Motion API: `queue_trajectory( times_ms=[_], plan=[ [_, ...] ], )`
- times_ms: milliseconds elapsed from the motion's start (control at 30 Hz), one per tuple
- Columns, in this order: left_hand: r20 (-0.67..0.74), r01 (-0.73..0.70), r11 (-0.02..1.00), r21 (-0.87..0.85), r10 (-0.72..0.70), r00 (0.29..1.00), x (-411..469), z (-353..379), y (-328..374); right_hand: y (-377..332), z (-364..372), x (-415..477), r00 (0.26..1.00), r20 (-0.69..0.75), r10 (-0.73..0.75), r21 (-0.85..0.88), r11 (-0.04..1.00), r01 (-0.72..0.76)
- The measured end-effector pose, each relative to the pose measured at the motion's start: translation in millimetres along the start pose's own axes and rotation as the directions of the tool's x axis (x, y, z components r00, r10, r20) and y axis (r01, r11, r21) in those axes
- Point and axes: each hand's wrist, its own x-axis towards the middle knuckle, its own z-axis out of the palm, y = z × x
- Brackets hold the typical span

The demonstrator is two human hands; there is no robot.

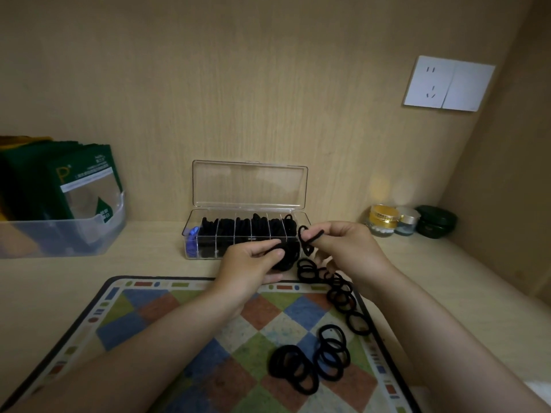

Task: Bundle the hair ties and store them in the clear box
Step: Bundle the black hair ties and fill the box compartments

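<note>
Cannot count the hair ties (285, 258) bunched inside the left hand's (253, 265) grip. Just behind that grip, cannot see the clear box's (249, 186) near right corner.

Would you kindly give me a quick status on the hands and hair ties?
Left hand grips a black bundle. Right hand pinches one tie. Clear box open behind; loose ties on mat.

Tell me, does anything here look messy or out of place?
Only the loose black hair ties strewn over the right side of the checkered mat, some trailing past its top edge. The clear box sits square, lid open; nothing looks damaged.
</note>
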Motion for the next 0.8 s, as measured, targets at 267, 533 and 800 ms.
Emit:
queue_trajectory(
  times_ms=[267,533,800],
  plan=[
    [0.121,-0.005,1.0,0.004,0.004,0.993,-6,4,2,7,9,1,0.996,0.077,-0.044,-0.072,0.996,0.049],
    [0.156,-0.035,0.999,-0.026,0.039,0.987,-7,4,3,13,15,4,0.999,0.016,-0.051,-0.215,0.975,0.053],
    [0.137,-0.045,0.998,-0.053,0.052,0.989,-6,2,4,10,9,3,0.996,0.081,-0.045,-0.171,0.983,0.058]
  ],
)
